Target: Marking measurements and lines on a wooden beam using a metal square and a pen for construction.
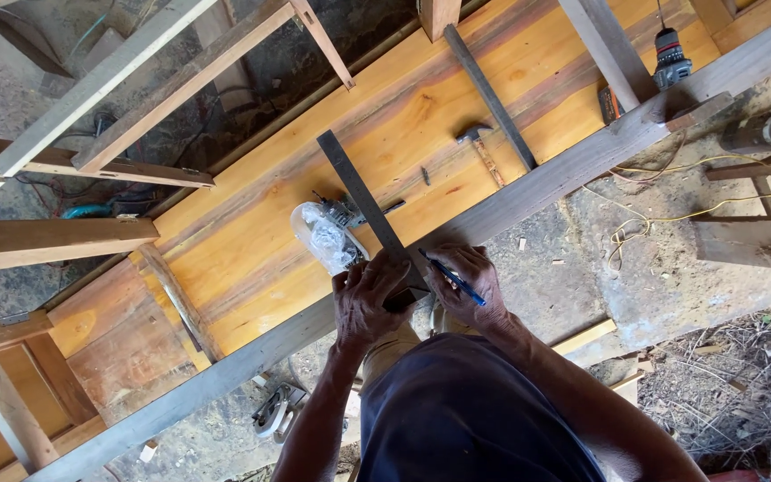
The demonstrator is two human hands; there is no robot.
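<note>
Looking straight down past my chest: my left hand (369, 299) presses the stock of a try square (377, 223) flat against the long grey timber beam (528, 192), fingers spread wide over it, while its dark blade runs away from me across the orange-brown plank worktop (403, 116). My right hand (468, 284) sits just beside it on the beam, fingers pinched narrow around a blue pencil (451, 277) whose tip points toward the blade's edge.

On the worktop beyond, a power saw (330, 234) wrapped in pale plastic lies touching the blade's left side (nearer the worktop's near edge than its far one); a hammer (479, 147) and a dark flat bar (490, 94) lie toward the right end, and a cordless drill (669, 58) rests near the far right corner. A tangle of yellow cord (644, 219) lies on the ground below.

As I judge it, the risk is the square creeping: if my left hand eases off, or the blade rides up on the saw, the line will run out of true. No labels or signs are clear enough to describe.
</note>
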